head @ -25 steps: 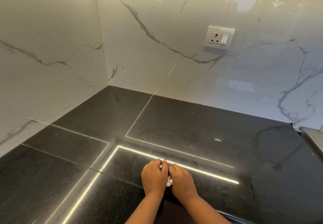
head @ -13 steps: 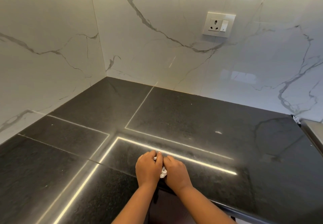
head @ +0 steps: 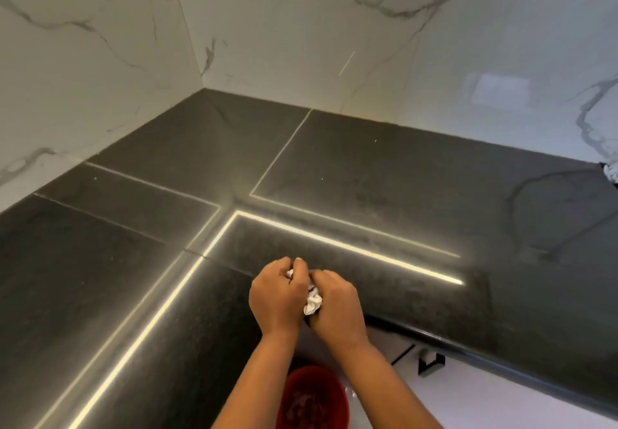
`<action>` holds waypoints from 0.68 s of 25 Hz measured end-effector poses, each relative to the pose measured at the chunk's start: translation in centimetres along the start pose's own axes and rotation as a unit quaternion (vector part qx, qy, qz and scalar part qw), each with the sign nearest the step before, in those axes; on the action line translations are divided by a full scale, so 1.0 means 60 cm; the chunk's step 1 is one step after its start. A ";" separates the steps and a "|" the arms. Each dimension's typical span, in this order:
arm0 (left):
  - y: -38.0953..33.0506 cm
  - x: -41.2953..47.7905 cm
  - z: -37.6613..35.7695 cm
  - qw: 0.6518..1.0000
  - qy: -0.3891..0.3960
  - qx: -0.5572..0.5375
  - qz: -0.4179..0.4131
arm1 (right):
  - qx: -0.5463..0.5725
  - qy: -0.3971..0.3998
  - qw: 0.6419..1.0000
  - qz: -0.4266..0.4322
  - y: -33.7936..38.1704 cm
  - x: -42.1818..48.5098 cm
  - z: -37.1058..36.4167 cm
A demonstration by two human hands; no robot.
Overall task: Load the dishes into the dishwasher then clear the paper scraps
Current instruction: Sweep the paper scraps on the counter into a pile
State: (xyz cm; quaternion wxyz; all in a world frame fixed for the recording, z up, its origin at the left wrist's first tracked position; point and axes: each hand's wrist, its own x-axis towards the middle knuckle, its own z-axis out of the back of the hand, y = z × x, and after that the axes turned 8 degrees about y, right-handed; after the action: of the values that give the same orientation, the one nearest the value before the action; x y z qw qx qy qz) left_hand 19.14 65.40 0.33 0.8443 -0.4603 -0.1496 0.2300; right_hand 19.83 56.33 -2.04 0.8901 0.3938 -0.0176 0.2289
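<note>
A: Pulled back to the front edge of the glossy black stone tabletop (head: 401,194) since a second ago; round red bucket (head: 314,398) now in view below.
B: Grip?
A: Fingers of left hand (head: 277,298) and right hand (head: 337,305) clamped round the crumpled white paper wad (head: 312,300), just above that edge.
B: Risk?
A: Probably loosening early, dropping scraps beside the bucket.
B: Axis?
A: Far-to-near, lower end toward the bucket.

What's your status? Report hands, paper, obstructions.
Left hand and right hand both gripping crumpled paper over counter edge. Red bucket on floor below. No obstruction seen.
</note>
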 end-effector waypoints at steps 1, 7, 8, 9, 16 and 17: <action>0.001 -0.015 -0.001 1.000 -0.012 0.001 -0.018 | 0.061 -0.013 0.998 -0.011 0.002 -0.018 -0.002; 0.087 -0.100 -0.054 0.975 -0.051 0.095 -0.196 | 0.244 -0.074 0.965 -0.064 -0.042 -0.122 -0.049; 0.113 -0.113 -0.070 0.980 -0.041 0.073 -0.181 | 0.244 -0.064 0.965 -0.076 -0.060 -0.138 -0.064; 0.142 -0.124 -0.088 0.986 -0.027 0.058 -0.152 | 0.245 -0.051 0.963 -0.101 -0.078 -0.152 -0.081; 0.323 -0.149 -0.192 0.987 0.077 0.071 0.119 | 0.158 0.112 0.955 -0.225 -0.229 -0.205 -0.221; 0.345 -0.150 -0.205 0.985 0.076 0.083 0.130 | 0.148 0.129 0.953 -0.230 -0.251 -0.210 -0.247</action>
State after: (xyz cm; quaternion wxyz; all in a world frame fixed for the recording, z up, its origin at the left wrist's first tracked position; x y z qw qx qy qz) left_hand 12.01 61.70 -24.11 0.8513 -0.4203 -0.0041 0.3140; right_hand 12.74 53.07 -25.37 0.8450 0.4815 0.2227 0.0675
